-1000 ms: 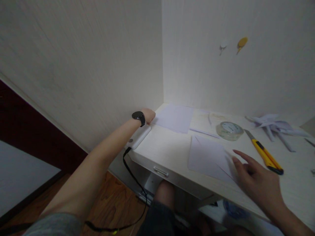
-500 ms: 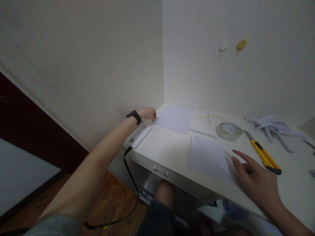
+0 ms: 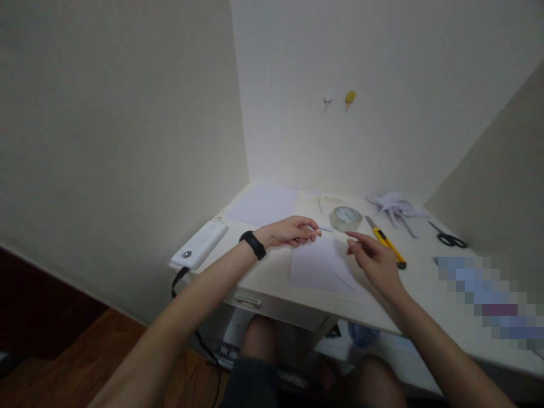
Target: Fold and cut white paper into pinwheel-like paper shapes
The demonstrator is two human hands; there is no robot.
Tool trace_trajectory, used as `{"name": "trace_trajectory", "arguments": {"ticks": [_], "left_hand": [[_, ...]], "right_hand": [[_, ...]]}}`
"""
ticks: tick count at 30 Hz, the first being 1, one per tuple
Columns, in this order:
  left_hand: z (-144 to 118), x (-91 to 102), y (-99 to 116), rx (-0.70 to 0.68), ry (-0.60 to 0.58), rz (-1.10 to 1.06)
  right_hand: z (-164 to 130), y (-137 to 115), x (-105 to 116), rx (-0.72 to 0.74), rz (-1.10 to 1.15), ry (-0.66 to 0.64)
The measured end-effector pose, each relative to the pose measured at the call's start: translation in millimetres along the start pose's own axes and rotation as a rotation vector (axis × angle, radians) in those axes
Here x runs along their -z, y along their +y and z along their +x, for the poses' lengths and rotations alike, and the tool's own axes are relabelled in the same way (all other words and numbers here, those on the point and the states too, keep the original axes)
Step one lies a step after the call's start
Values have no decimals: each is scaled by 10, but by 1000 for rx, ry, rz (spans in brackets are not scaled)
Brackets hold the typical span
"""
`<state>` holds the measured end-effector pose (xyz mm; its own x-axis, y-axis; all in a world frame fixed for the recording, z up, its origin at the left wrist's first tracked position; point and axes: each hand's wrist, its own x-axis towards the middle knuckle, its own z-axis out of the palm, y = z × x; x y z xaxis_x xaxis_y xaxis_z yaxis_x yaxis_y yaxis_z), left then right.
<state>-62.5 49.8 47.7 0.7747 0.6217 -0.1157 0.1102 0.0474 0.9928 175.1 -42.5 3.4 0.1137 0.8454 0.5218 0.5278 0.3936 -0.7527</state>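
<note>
My left hand [image 3: 295, 229], with a black watch on its wrist, hovers over the far edge of a square white paper [image 3: 312, 272]. Its thumb and fingers are pinched together; anything between them is too small to make out. My right hand [image 3: 376, 263] is at the paper's right side, its index finger extended and its thumb curled in against the other fingers. What that grip holds, if anything, is hidden. A thin line or strip runs across the paper's lower right. A narrow folded paper strip [image 3: 326, 229] shows just beyond my left fingertips.
A tape roll [image 3: 346, 218], a yellow utility knife [image 3: 389, 243], crumpled paper strips [image 3: 395, 204] and black scissors [image 3: 450, 239] lie to the right. A larger paper sheet [image 3: 263, 204] is in the back corner. A white corded device [image 3: 199, 243] sits at the left edge.
My left hand has come from the desk's back left corner over to the square paper, near my right hand. The view has turned right, bringing the scissors fully into sight.
</note>
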Motion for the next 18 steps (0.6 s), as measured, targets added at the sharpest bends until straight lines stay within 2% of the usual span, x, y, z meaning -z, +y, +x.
{"name": "trace_trajectory", "arguments": {"ticks": [2, 6, 10, 18], "left_hand": [[182, -169, -13, -7, -58, 16], [435, -323, -18, -5, -81, 164], [557, -323, -31, -29, -3, 236], [610, -256, -124, -77, 4, 239]], "right_hand": [[95, -13, -25, -33, 105, -79], [215, 63, -46, -45, 85, -73], [275, 159, -19, -87, 161, -80], [405, 161, -26, -101, 164, -289]]}}
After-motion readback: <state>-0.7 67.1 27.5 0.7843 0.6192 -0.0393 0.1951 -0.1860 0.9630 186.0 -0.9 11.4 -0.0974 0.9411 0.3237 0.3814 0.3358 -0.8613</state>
